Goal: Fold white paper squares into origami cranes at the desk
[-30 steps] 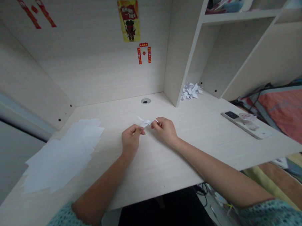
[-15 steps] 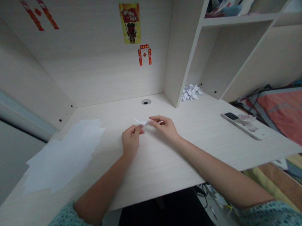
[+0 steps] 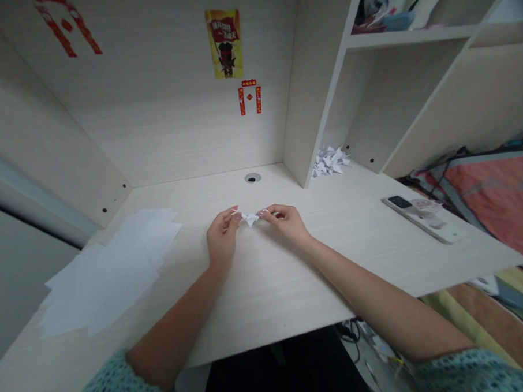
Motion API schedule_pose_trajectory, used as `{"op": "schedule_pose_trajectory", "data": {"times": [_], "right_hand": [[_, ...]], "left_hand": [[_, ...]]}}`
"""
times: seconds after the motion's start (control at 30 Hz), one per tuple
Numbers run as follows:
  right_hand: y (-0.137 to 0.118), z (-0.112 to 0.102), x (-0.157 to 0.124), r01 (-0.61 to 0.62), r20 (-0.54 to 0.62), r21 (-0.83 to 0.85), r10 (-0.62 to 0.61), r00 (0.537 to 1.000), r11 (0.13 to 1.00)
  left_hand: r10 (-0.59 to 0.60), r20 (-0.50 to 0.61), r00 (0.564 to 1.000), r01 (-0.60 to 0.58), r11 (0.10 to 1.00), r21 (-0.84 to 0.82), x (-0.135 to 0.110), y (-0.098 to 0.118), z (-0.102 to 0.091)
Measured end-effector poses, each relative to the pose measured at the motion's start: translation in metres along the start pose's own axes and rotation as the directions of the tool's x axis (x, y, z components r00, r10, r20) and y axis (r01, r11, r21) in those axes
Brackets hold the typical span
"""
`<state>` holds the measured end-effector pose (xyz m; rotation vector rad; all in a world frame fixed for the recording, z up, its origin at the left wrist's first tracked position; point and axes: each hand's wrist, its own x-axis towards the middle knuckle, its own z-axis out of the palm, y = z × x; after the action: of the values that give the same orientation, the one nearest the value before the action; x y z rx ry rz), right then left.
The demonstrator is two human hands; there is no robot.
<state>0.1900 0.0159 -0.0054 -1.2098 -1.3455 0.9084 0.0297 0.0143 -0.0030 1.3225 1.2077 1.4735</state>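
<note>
A small folded white paper figure is pinched between the left hand and the right hand, held in the narrow gap between them above a pale wood-grain desk. Both hands are narrowly closed, with the piece gripped at its two sides by the fingertips. The exact placing of each thumb is hidden by the fingers and the small size of the piece.

The figure is judged to be very light, thin and soft. It is likely to be crushed or have its creases pulled open by a firm grip, so it would be best taken by light pressure at the thicker folded middle rather than by its slender points.

A heap of similar folded paper pieces is seen well beyond the right hand, against an upright of the desk's shelf unit. Loose white paper sheets are spread well to the left of the left hand. A flat white device with a dark panel is placed far to the right of the right hand. Teal knit sleeves are worn on both forearms.
</note>
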Motion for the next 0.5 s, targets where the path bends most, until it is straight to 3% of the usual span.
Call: {"op": "schedule_pose_trajectory", "data": {"times": [0.3,0.5], "right_hand": [[0.0019,0.0000,0.0010,-0.019,0.062,0.090,0.014,0.998,0.996],[0.0059,0.0014,0.0010,-0.018,0.080,0.064,0.013,0.997,0.998]], "left_hand": [[0.039,-0.106,0.994,-0.040,0.999,-0.008,-0.0007,0.0004,0.0001],[0.037,-0.155,0.987,-0.039,0.999,-0.015,0.0032,-0.0015,-0.0016]]}}
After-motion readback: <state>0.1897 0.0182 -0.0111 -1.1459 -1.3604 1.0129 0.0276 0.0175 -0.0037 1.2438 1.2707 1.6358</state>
